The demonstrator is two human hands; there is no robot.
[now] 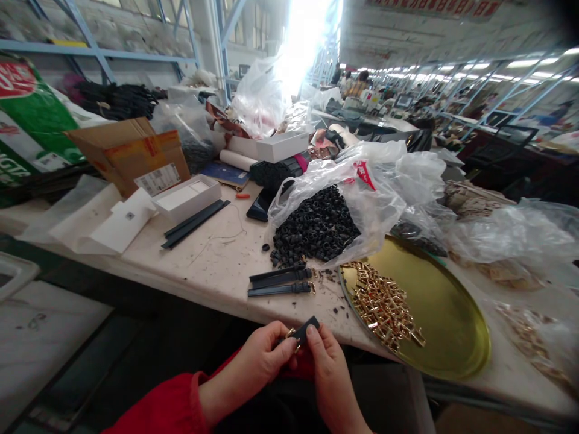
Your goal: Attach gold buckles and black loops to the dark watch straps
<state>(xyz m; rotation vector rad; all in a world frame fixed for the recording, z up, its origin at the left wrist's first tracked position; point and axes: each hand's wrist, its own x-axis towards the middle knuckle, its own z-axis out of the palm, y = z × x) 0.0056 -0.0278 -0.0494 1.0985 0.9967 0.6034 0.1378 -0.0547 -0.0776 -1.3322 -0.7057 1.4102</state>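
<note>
- Position: the dark, flat, leather-like strap (306,333) is held clear of the long, pale work table (212,274), just in front of its near edge.
- Hands: the left hand (271,349) grips the strap's fitted end, thumb beside a small gold-coloured metal buckle (290,331). The right hand (328,355) pinches the other visible end, thumb pressed on top. Both are closed on the strap; the lower fingers are partly hidden.
- Done (judged): a small group of dark straps with gold-coloured buckles (280,290) lies by the table's near edge, left of the tray; these look assembled.
- In hand (judged): partway. The buckle sits at the strap; whether it is secured cannot be told.
- Left (judged): plenty of loose stock. Small gold-coloured metal buckles (380,304) are heaped along the left rim of the round, gold-coloured tray (452,307); small black loops (316,220) fill the mouth of a clear plastic bag (384,211); plain dark strips (194,223) lie toward the table's left end.
- Orientation: the strap's long axis slants, buckle end left and nearer the wearer, squared end pointing right and toward the table. Hidden length: unknown.
- Assembled group: axes run left to right, buckles at right, facing the tray.
</note>
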